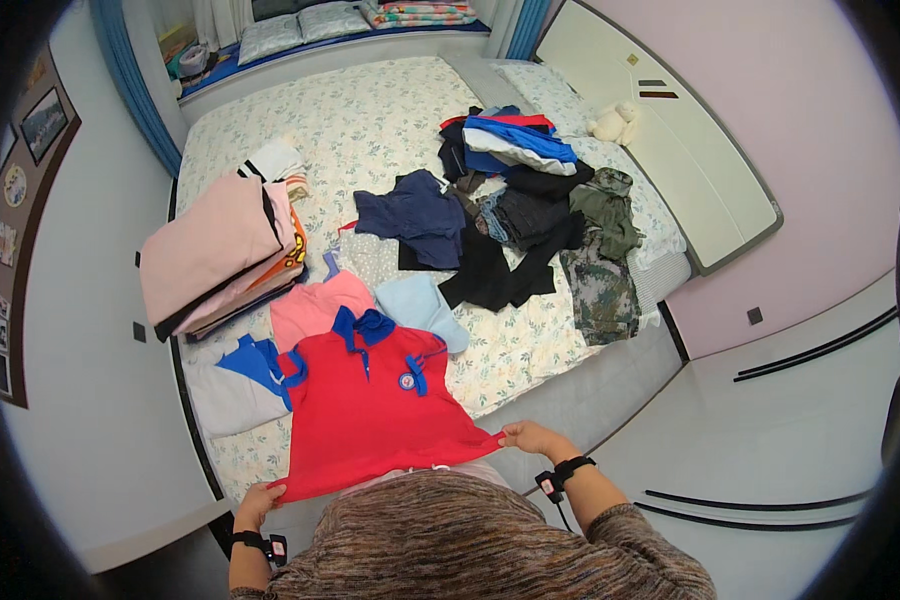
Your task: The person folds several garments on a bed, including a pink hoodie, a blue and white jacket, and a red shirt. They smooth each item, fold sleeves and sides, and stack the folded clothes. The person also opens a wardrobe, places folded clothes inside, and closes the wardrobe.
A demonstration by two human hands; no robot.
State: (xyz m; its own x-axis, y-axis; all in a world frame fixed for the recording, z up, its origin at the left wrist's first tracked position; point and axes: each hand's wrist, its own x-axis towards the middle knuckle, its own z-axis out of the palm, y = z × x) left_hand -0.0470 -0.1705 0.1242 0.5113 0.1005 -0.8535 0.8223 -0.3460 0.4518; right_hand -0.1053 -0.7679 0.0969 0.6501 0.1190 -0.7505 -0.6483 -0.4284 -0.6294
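Observation:
A red polo shirt point(370, 420) with a blue collar and a round chest badge is spread toward me at the bed's near edge, its collar pointing away. My left hand point(258, 503) pinches its lower left hem corner, while my right hand point(533, 437) grips the lower right corner. Between them the hem is stretched out in front of my body. A white shirt with blue trim point(232, 390) lies by the polo's left sleeve. Beyond the collar are a pink garment point(320, 305) and a light blue one point(422, 308).
A tall stack of folded clothes point(210, 250) stands on the bed's left side. Loose dark clothes point(415, 215), camouflage trousers point(602, 290) and a pile with blue and white pieces point(515, 140) lie across the patterned sheet point(370, 110). A plush toy point(615, 123) rests by the headboard point(670, 130).

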